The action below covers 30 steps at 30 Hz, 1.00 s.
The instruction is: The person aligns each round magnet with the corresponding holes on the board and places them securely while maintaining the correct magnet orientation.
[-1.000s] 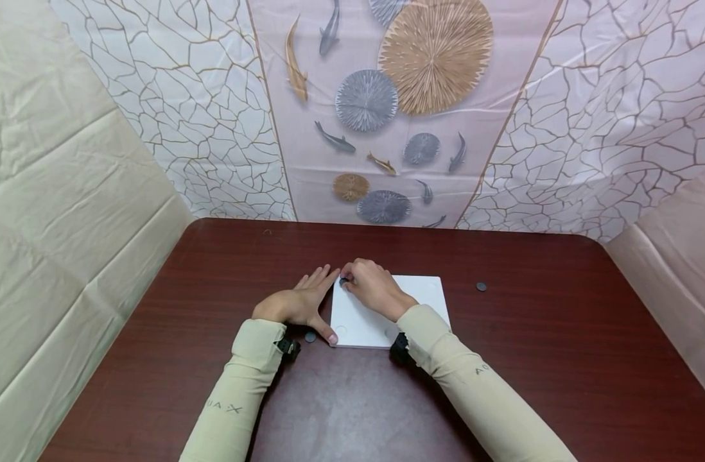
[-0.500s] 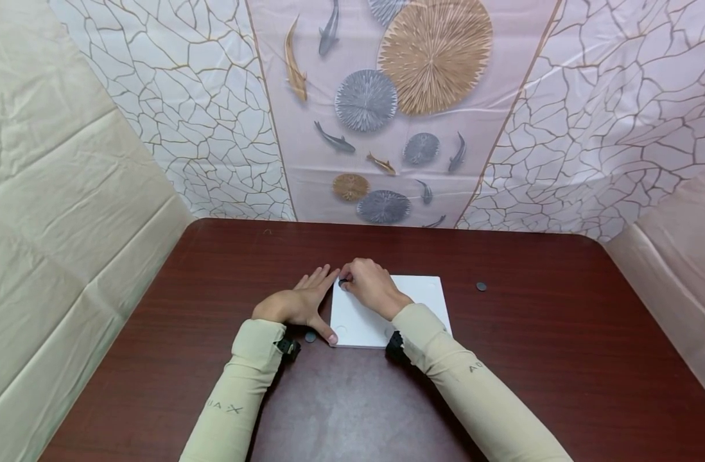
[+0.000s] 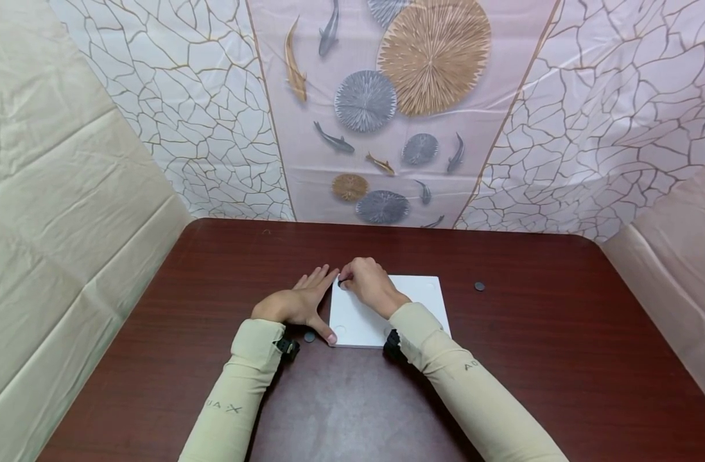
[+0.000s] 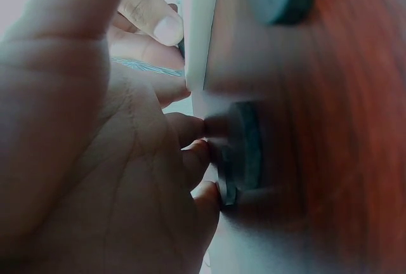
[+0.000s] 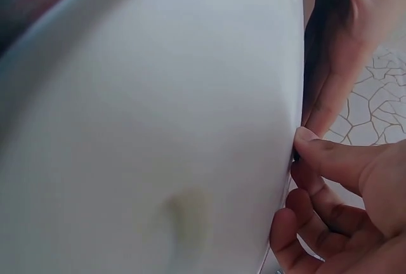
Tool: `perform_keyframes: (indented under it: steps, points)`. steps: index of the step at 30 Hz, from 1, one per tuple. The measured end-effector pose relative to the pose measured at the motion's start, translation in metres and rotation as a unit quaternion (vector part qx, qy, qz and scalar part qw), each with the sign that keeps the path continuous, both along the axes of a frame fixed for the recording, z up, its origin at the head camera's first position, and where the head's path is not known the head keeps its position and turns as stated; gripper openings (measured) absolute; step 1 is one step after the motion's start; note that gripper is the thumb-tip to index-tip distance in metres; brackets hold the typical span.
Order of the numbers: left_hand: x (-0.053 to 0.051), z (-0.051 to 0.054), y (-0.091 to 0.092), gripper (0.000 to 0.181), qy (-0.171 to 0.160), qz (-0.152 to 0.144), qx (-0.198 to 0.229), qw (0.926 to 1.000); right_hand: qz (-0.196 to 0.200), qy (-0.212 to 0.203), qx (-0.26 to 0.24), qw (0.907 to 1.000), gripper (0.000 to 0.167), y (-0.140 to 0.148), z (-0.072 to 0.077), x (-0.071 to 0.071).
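A flat white board (image 3: 361, 321) with faint round marks near its corners lies on the table. My left hand (image 3: 296, 305) is spread along its left side, fingers straight, thumb touching the near left corner. At the far left corner, my right hand (image 3: 371, 283) pinches a small dark round disc (image 3: 340, 282) between thumb and fingers, against the board. The fingers hide most of this disc. A similar grey disc (image 3: 309, 336) lies on the table beside the left thumb. In the left wrist view, dark discs (image 4: 246, 146) stand out near the left fingertips.
Another grey disc (image 3: 479, 287) lies on the dark red wooden table (image 3: 537, 359), right of the board. Patterned cloth (image 3: 381, 160) hangs behind the table's far edge, and beige cloth (image 3: 69, 192) hangs along the left side.
My right hand and forearm have shifted slightly left, with the disc still pinched at the corner. The left hand stays in place against the board.
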State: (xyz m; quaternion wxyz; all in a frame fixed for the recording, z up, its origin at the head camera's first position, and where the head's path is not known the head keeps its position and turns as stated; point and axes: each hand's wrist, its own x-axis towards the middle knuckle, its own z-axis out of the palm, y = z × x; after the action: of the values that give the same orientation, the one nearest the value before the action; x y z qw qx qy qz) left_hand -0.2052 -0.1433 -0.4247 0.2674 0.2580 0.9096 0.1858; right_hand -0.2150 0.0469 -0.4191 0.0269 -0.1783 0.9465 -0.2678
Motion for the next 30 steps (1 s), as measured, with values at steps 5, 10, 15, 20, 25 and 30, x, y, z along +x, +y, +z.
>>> perform_keyframes:
  steps: [5, 10, 15, 20, 25, 30]
  points:
    - [0.002, 0.002, 0.0, 0.145, -0.001, 0.004, 0.002, 1.0, -0.002, 0.005, -0.008, 1.0, 0.011, 0.0, -0.002, 0.002]
    - [0.003, 0.002, 0.0, 0.146, 0.0, 0.007, 0.002, 1.0, -0.006, 0.01, -0.008, 0.9999, 0.011, 0.0, -0.005, 0.004]
    - [0.002, 0.002, 0.001, 0.145, 0.001, 0.008, -0.004, 1.0, -0.001, 0.003, -0.014, 0.9999, 0.014, 0.001, -0.007, 0.004]
    - [0.001, 0.002, 0.001, 0.146, -0.002, 0.005, 0.001, 1.0, 0.021, -0.002, -0.024, 0.9995, 0.017, 0.006, -0.003, 0.005]
    - [-0.001, -0.003, 0.0, 0.149, -0.001, 0.005, 0.009, 0.9999, 0.021, 0.006, -0.037, 0.9991, 0.019, 0.014, 0.005, 0.009]
    - [-0.005, -0.013, -0.001, 0.15, 0.005, 0.008, 0.007, 0.9999, 0.023, 0.017, -0.043, 0.9987, 0.021, 0.023, 0.014, 0.012]
